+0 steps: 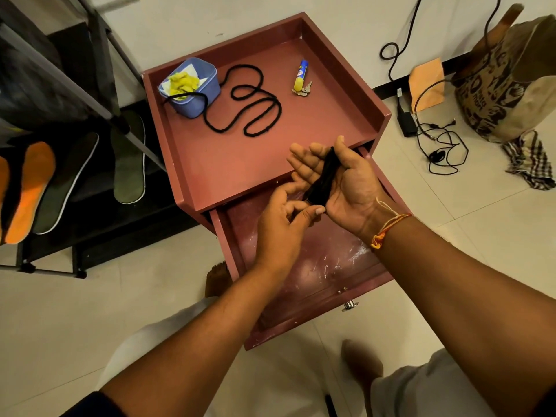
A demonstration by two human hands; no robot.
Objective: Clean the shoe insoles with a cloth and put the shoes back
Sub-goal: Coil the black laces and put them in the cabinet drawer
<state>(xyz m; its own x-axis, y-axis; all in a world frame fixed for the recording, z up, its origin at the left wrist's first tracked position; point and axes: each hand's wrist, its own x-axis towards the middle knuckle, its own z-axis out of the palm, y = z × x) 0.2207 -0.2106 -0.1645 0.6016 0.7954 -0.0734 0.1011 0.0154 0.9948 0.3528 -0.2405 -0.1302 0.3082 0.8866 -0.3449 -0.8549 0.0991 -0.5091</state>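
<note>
Scene: a person stands over a reddish cabinet (240, 158) whose drawer (337, 266) is pulled out.
Right hand (346, 182): palm up above the drawer, fingers straight and slightly apart, a narrow black item (323, 176) lying across the palm beside the thumb.
Left hand (282, 227): fingers curled, thumb tip at the item's lower end; whether they pinch it cannot be told.
Insoles: an orange insole (28, 191), a grey insole (66, 185) and a green insole (129, 158) stand propped on the black shoe rack (99, 94), at the left, well apart from both hands.
Cloth: a yellow cloth (182, 82) sits in a blue tub (195, 94) on the cabinet top.
Also on top: a looping black cord (252, 100) and a bunch of keys (301, 85).
Floor: tangled cables (436, 139), a printed bag (511, 76).
</note>
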